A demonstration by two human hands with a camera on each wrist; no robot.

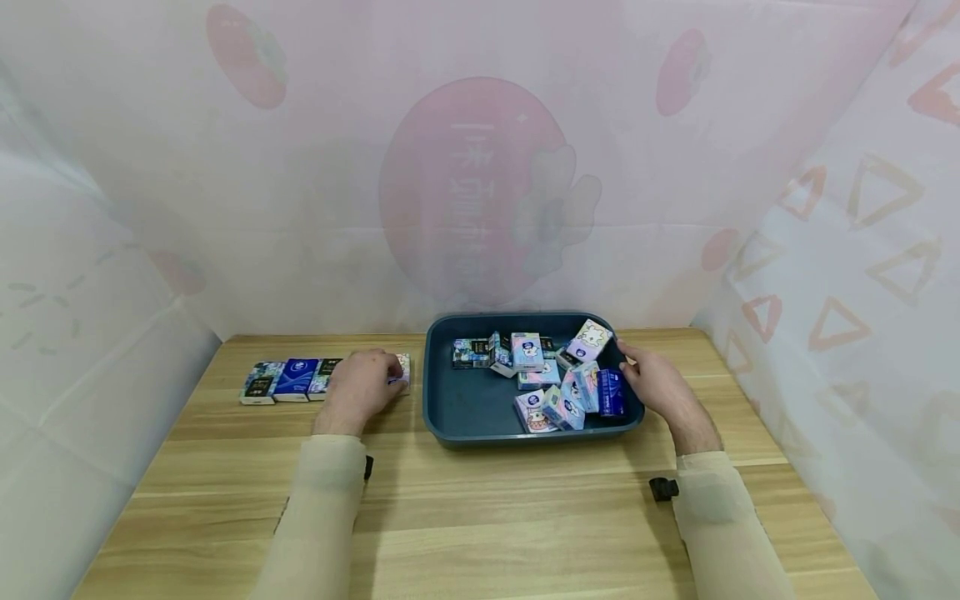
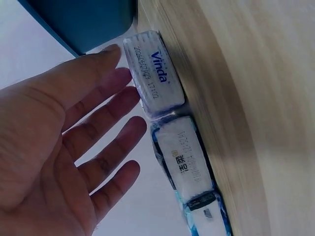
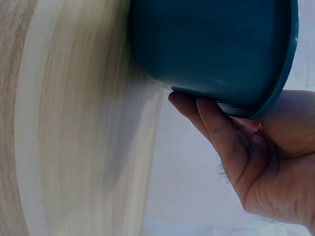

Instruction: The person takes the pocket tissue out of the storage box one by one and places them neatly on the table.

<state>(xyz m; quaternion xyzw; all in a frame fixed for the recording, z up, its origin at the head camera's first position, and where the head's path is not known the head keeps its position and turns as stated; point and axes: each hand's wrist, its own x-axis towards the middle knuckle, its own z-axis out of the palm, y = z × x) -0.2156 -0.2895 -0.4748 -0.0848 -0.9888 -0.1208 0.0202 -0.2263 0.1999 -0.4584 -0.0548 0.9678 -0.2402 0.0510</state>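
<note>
My left hand (image 1: 360,385) is over the right end of a row of small tissue packs on the table. In the left wrist view its fingers are spread and loosely extended, with the fingertips right at a white Vinda tissue pack (image 2: 155,73). Beside that pack lies another tissue pack (image 2: 184,157) with dark and blue edges. On the other side, my right hand (image 1: 656,385) grips the right rim of a dark teal plastic tray (image 1: 465,408). Its fingers press on the outer wall from below the rim in the right wrist view; the thumb is hidden there.
Inside the tray lie several loose tissue packs, among them a blue pack (image 1: 611,393) and a pastel cartoon pack (image 1: 527,352). The row at left includes a blue pack (image 1: 296,377) and a dark floral pack (image 1: 260,383). A printed cloth (image 1: 315,250) hangs behind the wooden table (image 1: 510,517).
</note>
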